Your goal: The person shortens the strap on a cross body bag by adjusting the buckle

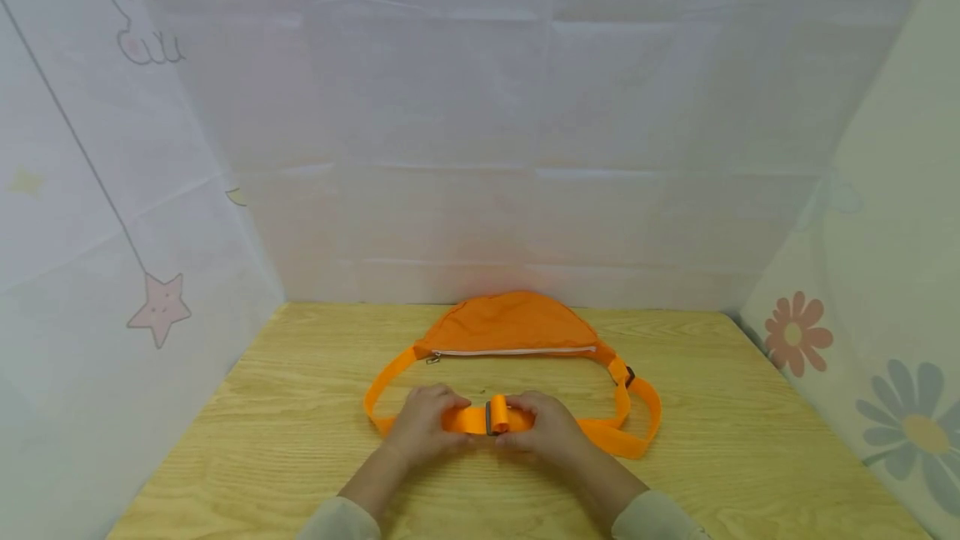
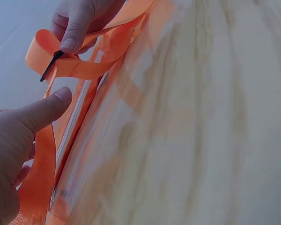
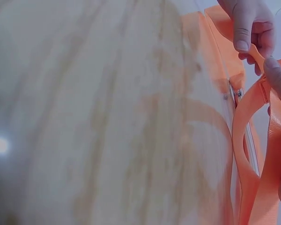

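- The bag [image 1: 517,325] lies along the middle of the table's far edge [image 1: 337,304], its curved side toward the backdrop [image 1: 450,148]; its pale zip [image 1: 517,352] faces the person, the zip pull [image 1: 432,360] at the left end.
- The strap [image 1: 378,386] comes off both ends of the bag and reaches round to the hands, nearer the person than the bag and about midway between the table's left and right edges; on the right it makes a wide loop beside a second buckle [image 1: 628,375], close to the bag's end.
- The left hand [image 1: 427,423] comes in slantwise from the near side, wrist angled toward the middle; its thumb and fingers pinch the strap left of the dark buckle [image 1: 489,418], thumb laid out fairly straight.
- The right hand [image 1: 551,432] mirrors it, forearm slanting inward; thumb and fingers pinch the strap right of that buckle, where a small fold of it curls up.
- The hands face each other, near but apart, the dark buckle standing on edge between them; I cannot tell whether either wrist touches the table.
- Pale sleeves [image 1: 341,521] end above both wrists, leaving the lower forearms bare.
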Motion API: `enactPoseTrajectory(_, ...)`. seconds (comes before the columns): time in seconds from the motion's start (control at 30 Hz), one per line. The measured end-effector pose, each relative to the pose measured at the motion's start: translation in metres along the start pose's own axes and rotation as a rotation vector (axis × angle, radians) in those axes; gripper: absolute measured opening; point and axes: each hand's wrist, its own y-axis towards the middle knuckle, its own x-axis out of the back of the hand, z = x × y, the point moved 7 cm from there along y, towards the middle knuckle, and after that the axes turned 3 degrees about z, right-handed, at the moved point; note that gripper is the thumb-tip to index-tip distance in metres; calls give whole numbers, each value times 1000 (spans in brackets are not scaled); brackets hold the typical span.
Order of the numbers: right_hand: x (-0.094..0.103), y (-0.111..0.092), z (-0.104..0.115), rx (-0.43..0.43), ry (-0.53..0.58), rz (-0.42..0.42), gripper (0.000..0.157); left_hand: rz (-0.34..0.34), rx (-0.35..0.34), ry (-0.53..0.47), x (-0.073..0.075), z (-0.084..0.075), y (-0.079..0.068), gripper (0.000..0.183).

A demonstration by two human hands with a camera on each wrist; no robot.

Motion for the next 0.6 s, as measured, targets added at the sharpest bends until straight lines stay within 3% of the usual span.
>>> enactPoseTrajectory(0.17, 0, 1, 2, 17, 2, 1, 55, -2, -2, -58, -6, -5, 4, 45)
enactPoseTrajectory(0.33, 2, 1, 4, 32, -13, -16, 52, 24, 17, -1, -6, -10, 6, 46)
enactPoseTrajectory(0.6, 2, 1, 4, 42, -7, -21, 52, 32, -11, 65, -2, -12, 3, 57)
